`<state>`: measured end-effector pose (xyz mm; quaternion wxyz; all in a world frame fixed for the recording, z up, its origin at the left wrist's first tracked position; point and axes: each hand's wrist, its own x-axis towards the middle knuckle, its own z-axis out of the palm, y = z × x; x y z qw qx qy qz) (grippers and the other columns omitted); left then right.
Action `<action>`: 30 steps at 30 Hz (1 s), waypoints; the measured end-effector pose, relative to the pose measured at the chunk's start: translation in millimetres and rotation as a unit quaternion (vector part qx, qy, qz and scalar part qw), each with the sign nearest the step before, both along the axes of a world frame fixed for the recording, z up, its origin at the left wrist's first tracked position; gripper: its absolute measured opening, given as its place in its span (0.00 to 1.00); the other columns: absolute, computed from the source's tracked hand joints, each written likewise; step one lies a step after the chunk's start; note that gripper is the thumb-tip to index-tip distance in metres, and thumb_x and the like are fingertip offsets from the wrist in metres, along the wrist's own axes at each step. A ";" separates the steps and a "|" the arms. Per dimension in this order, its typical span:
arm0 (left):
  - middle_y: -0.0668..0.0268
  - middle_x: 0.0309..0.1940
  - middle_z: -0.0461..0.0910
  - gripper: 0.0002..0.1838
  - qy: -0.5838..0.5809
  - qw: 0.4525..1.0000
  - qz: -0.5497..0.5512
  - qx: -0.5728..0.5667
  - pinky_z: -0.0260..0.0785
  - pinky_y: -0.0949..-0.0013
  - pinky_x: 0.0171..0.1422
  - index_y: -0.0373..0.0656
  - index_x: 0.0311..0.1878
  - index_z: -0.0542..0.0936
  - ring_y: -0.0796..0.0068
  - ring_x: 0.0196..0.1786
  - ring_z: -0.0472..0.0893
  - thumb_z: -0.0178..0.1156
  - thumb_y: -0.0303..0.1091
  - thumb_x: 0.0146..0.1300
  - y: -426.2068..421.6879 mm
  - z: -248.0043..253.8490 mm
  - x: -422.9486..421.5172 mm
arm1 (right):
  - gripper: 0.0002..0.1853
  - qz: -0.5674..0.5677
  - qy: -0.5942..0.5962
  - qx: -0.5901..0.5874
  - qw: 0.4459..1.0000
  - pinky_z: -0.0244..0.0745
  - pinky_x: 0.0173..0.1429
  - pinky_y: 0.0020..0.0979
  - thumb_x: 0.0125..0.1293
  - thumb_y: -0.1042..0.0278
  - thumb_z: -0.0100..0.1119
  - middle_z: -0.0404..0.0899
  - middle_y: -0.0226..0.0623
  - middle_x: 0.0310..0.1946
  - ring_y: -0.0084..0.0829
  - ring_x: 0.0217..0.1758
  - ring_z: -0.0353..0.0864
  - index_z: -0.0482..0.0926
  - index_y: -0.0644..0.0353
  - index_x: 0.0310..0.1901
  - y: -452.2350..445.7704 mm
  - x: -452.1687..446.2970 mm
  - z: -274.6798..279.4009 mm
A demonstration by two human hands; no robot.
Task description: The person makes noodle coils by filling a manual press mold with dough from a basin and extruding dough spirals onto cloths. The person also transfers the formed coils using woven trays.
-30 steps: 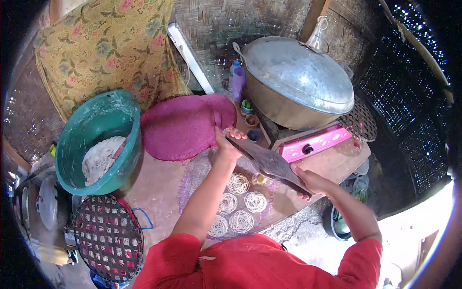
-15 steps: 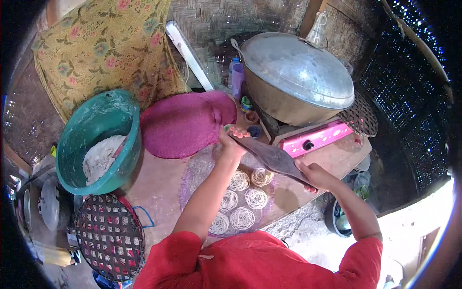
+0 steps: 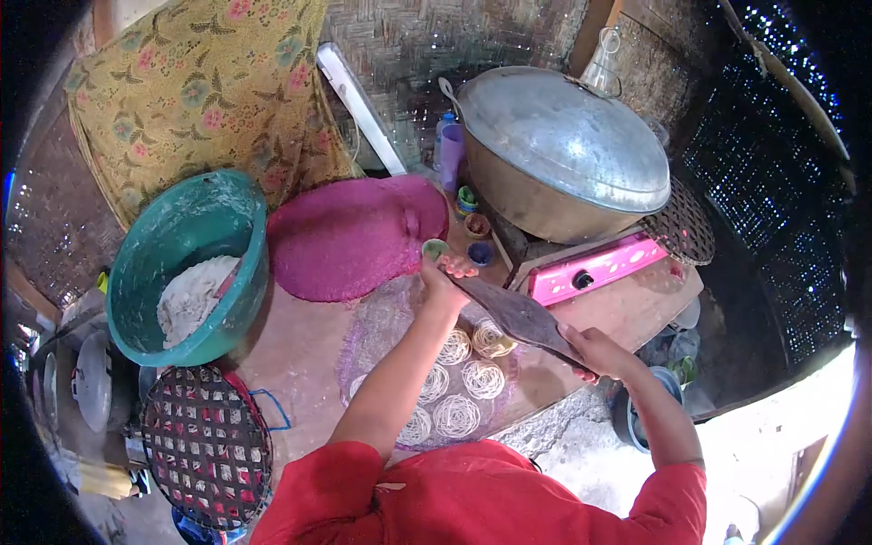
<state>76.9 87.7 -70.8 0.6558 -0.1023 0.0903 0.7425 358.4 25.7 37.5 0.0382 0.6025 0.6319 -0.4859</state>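
A dark flat press-like tool [image 3: 518,318] is stretched between both hands, above the mat. My left hand [image 3: 447,280] is closed round its upper left end. Round its lower right end my right hand [image 3: 595,352] is closed. Below the tool, several pale nests of thin strands, one of them a coiled nest [image 3: 456,416], lie on a translucent mat [image 3: 372,327] with a purple edge. A more yellowish nest [image 3: 491,339] lies just under the tool's edge. The inner faces of the tool are hidden.
A green basin [image 3: 188,263] with white dough or flour stands at left, near a pink-purple mat [image 3: 345,236]. A lidded pot [image 3: 563,145] rises behind a pink stove [image 3: 599,268]. Small cups, including a green cup [image 3: 435,248], and a woven rack [image 3: 207,445] are also about.
The tool has shifted slightly down and right with both hands, and its angle has changed a little. The green cup beside my left hand now shows more fully.
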 end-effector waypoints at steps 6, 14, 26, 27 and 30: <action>0.80 0.08 0.64 0.17 0.000 0.985 -0.007 0.171 0.59 0.76 0.21 0.55 0.14 0.64 0.82 0.10 0.63 0.43 0.45 0.59 3.8 -5.9 -7.7 | 0.45 -0.090 0.383 -0.232 0.890 0.73 0.27 0.26 0.60 0.23 0.30 0.79 0.46 0.34 0.29 0.25 0.78 0.74 0.65 0.47 -8.1 -5.0 -12.7; 0.78 0.09 0.69 0.17 -0.064 0.969 0.027 0.235 0.61 0.75 0.21 0.54 0.13 0.64 0.83 0.11 0.67 0.45 0.42 0.58 10.5 -39.3 -14.4 | 0.35 -0.165 0.595 -0.350 0.704 0.75 0.27 0.26 0.67 0.39 0.38 0.79 0.45 0.38 0.29 0.18 0.72 0.65 0.64 0.61 -5.2 -27.9 -127.2; 0.78 0.04 0.58 0.29 0.162 0.947 0.166 0.220 0.55 0.74 0.14 0.55 0.12 0.63 0.81 0.06 0.57 0.39 0.60 0.66 -62.5 85.1 -90.5 | 0.24 0.155 0.015 0.248 0.956 0.68 0.56 0.41 0.66 0.62 0.47 0.75 0.54 0.45 0.49 0.52 0.73 0.65 0.65 0.62 -4.4 -59.0 -116.8; 0.77 0.04 0.58 0.29 0.198 0.934 0.178 0.239 0.56 0.73 0.14 0.55 0.12 0.63 0.80 0.05 0.56 0.38 0.60 0.67 -79.7 102.2 -99.7 | 0.22 0.195 0.007 0.447 0.873 0.70 0.50 0.41 0.64 0.66 0.48 0.74 0.52 0.40 0.48 0.46 0.74 0.69 0.63 0.59 14.5 -55.4 -145.8; 0.75 0.04 0.58 0.31 0.305 0.862 0.191 0.357 0.50 0.76 0.12 0.54 0.12 0.62 0.82 0.06 0.53 0.37 0.60 0.68 -142.7 148.6 -121.7 | 0.18 0.302 -0.114 0.512 0.796 0.71 0.48 0.42 0.60 0.69 0.51 0.71 0.49 0.42 0.47 0.44 0.74 0.75 0.61 0.52 30.0 -51.7 -148.0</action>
